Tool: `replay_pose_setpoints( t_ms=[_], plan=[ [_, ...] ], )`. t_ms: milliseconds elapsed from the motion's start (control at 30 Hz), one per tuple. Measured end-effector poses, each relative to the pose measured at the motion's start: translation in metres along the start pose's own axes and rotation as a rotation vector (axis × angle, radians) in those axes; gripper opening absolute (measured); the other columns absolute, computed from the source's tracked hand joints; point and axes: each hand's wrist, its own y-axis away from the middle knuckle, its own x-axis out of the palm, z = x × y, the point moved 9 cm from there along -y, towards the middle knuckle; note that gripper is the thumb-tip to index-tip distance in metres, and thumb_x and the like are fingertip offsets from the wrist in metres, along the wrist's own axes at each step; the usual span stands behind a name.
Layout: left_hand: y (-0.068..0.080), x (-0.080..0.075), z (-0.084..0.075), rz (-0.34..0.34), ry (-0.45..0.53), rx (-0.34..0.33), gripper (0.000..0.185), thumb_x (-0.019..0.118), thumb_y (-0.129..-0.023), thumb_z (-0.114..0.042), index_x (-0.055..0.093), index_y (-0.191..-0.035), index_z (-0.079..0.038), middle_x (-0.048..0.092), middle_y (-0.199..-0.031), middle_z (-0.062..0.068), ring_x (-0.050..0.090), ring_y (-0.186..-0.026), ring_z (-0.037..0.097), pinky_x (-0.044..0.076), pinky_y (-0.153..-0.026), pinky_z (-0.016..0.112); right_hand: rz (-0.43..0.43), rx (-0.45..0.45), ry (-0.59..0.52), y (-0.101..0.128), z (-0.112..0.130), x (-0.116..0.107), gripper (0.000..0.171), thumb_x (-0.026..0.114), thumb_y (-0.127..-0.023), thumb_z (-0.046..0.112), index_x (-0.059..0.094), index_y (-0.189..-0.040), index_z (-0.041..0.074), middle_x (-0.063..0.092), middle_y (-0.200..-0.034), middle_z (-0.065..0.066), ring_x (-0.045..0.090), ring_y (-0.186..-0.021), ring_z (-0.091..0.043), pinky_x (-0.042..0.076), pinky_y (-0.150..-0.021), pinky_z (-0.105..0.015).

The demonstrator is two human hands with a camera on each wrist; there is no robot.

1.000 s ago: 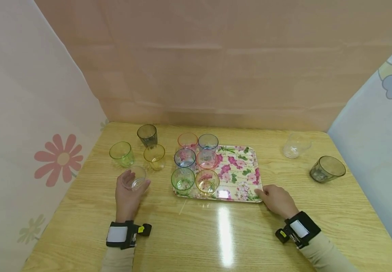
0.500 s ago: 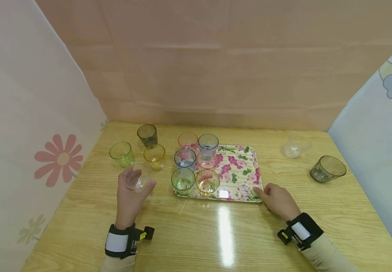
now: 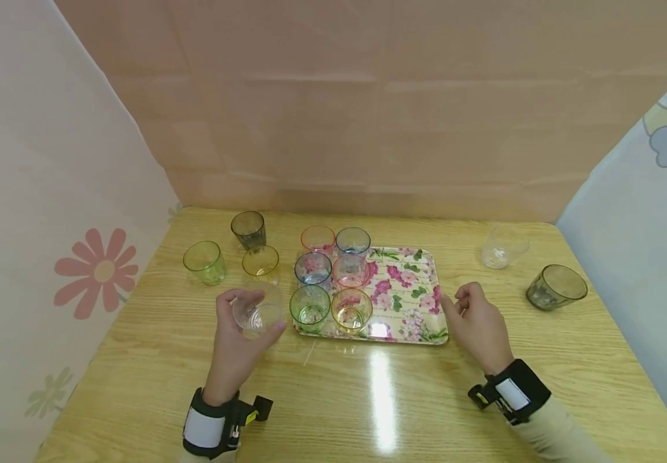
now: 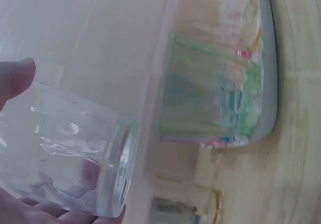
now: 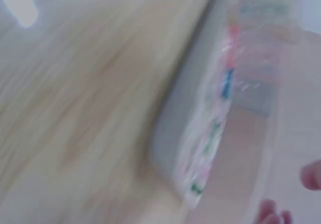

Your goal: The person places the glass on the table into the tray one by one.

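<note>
We grip the clear cup [image 3: 257, 314] in our left hand [image 3: 240, 341], lifted beside the tray [image 3: 411, 289] with six cups, while our right hand [image 3: 478, 325] hovers loosely curled and empty at the tray's right edge.

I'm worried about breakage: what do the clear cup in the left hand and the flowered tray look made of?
Clear cup: glossy, see-through, thick base; glass or hard plastic, can't tell. Flowered tray: thin, printed, shiny rim; probably melamine or plastic.

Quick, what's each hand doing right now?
Left hand: holding the clear plastic cup.
Right hand: open, holding nothing, beside the floral tray.
</note>
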Motion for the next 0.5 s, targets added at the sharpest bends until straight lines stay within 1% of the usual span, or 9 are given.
replay_pose_setpoints(
  t_ms=[100, 200, 267, 333, 433, 500],
  plan=[
    [0.003, 0.01, -0.013, 0.033, -0.004, 0.068, 0.074, 0.082, -0.079, 0.007, 0.035, -0.137, 0.004, 0.049, -0.143, 0.016, 0.044, -0.135, 0.032, 0.031, -0.115, 0.047, -0.104, -0.052, -0.114, 0.001, 0.02, -0.007, 0.027, 0.064, -0.102, 0.023, 0.053, -0.108, 0.0, 0.06, -0.086, -0.008, 0.05, -0.068, -0.015, 0.037, -0.056, -0.025],
    [0.007, 0.017, -0.025, 0.046, -0.055, 0.113, 0.074, 0.085, -0.078, 0.002, 0.043, -0.139, 0.002, 0.049, -0.138, 0.017, 0.045, -0.129, 0.029, 0.035, -0.105, 0.048, -0.148, -0.102, -0.249, 0.004, 0.04, -0.01, 0.024, 0.062, -0.103, 0.017, 0.054, -0.113, -0.003, 0.058, -0.094, -0.009, 0.048, -0.079, -0.013, 0.036, -0.064, -0.023],
    [0.01, 0.022, -0.031, 0.057, -0.086, 0.121, 0.074, 0.087, -0.077, -0.002, 0.048, -0.14, -0.004, 0.05, -0.133, 0.014, 0.045, -0.123, 0.023, 0.037, -0.098, 0.048, -0.143, -0.136, -0.327, 0.007, 0.053, -0.009, 0.023, 0.059, -0.104, 0.014, 0.054, -0.116, -0.005, 0.057, -0.098, -0.01, 0.047, -0.084, -0.012, 0.037, -0.067, -0.021],
    [0.014, 0.027, -0.035, 0.079, -0.107, 0.129, 0.073, 0.089, -0.077, -0.006, 0.051, -0.14, -0.009, 0.052, -0.128, 0.012, 0.046, -0.118, 0.02, 0.039, -0.092, 0.048, -0.134, -0.173, -0.39, 0.01, 0.064, -0.008, 0.021, 0.056, -0.105, 0.01, 0.054, -0.118, -0.007, 0.056, -0.102, -0.01, 0.047, -0.089, -0.011, 0.039, -0.071, -0.019],
    [0.018, 0.036, -0.039, 0.122, -0.113, 0.125, 0.075, 0.091, -0.076, -0.012, 0.052, -0.141, -0.016, 0.054, -0.128, 0.006, 0.048, -0.119, 0.019, 0.041, -0.093, 0.051, -0.108, -0.234, -0.483, 0.016, 0.079, -0.006, 0.022, 0.052, -0.104, 0.002, 0.053, -0.123, -0.009, 0.056, -0.113, -0.009, 0.049, -0.099, -0.012, 0.041, -0.08, -0.019],
    [0.021, 0.044, -0.041, 0.151, -0.106, 0.118, 0.081, 0.092, -0.075, -0.014, 0.05, -0.144, -0.018, 0.055, -0.133, 0.005, 0.049, -0.122, 0.02, 0.042, -0.095, 0.053, -0.08, -0.276, -0.566, 0.02, 0.088, -0.004, 0.026, 0.048, -0.103, -0.003, 0.05, -0.129, -0.01, 0.055, -0.123, -0.009, 0.05, -0.108, -0.013, 0.041, -0.088, -0.019]
  ],
)
